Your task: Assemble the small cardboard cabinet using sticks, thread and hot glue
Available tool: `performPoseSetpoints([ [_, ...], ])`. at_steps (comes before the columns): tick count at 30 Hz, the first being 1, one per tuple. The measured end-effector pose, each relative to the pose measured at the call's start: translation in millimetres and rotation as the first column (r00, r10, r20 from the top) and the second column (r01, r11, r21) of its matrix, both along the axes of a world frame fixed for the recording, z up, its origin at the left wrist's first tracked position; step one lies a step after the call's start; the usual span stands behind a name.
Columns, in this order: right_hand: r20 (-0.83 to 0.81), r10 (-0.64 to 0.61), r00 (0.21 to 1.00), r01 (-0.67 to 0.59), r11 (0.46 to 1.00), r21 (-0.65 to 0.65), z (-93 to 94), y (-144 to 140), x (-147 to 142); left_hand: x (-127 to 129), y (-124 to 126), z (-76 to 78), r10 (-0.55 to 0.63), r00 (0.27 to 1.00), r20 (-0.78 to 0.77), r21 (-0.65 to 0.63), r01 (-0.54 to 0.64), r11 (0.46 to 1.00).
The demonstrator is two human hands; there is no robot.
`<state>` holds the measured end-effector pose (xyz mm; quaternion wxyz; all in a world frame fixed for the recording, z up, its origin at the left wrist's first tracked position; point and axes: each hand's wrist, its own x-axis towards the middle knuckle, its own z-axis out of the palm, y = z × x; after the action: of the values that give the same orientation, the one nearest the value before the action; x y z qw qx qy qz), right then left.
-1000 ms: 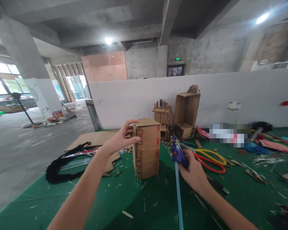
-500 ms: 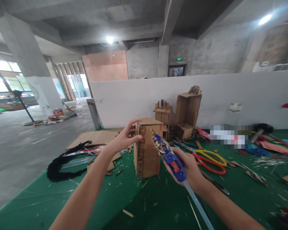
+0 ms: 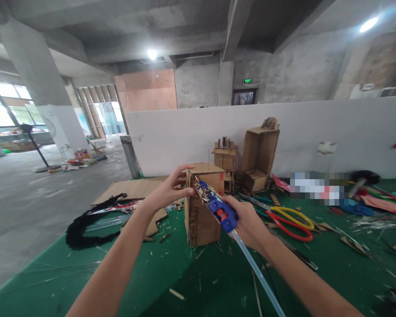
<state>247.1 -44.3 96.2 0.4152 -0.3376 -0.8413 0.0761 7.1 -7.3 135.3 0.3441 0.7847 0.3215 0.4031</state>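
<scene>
A tall cardboard box (image 3: 203, 226) stands upright on the green table, brown with ragged corrugated edges. My left hand (image 3: 173, 187) grips its upper left corner, thumb on the front and fingers over the top edge. In my right hand (image 3: 246, 215) is a blue hot glue gun (image 3: 222, 213), fingers wrapped round its handle. A long clear glue stick (image 3: 259, 273) trails out of its back end. The gun's nozzle points at the box's upper left front edge, close to my left thumb; whether it touches I cannot tell.
Behind the box stand a small cardboard structure (image 3: 224, 160) and a taller open cardboard one (image 3: 259, 152) against a white partition (image 3: 174, 136). Scissors with red and yellow handles (image 3: 292, 222) lie to the right. A black fuzzy strip (image 3: 82, 231) and flat cardboard (image 3: 125, 190) lie left.
My right hand has moved the glue gun left, bringing its nozzle from the right part of the box's front to the left edge. My left hand stays on the box.
</scene>
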Motion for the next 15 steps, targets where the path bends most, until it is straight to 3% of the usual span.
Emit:
performPoseSetpoints([
  [7,0.010,0.013,1.000,-0.013,0.998,-0.063,2.7,-1.3,-2.9,-0.5,-0.1,-0.5,-0.008,1.000,0.006,0.008,0.008,1.000],
  [15,0.027,-0.044,0.999,0.044,0.999,-0.001,-5.2,4.0,-0.5,-0.9,0.6,-0.3,-0.022,1.000,0.005,0.016,0.022,1.000],
])
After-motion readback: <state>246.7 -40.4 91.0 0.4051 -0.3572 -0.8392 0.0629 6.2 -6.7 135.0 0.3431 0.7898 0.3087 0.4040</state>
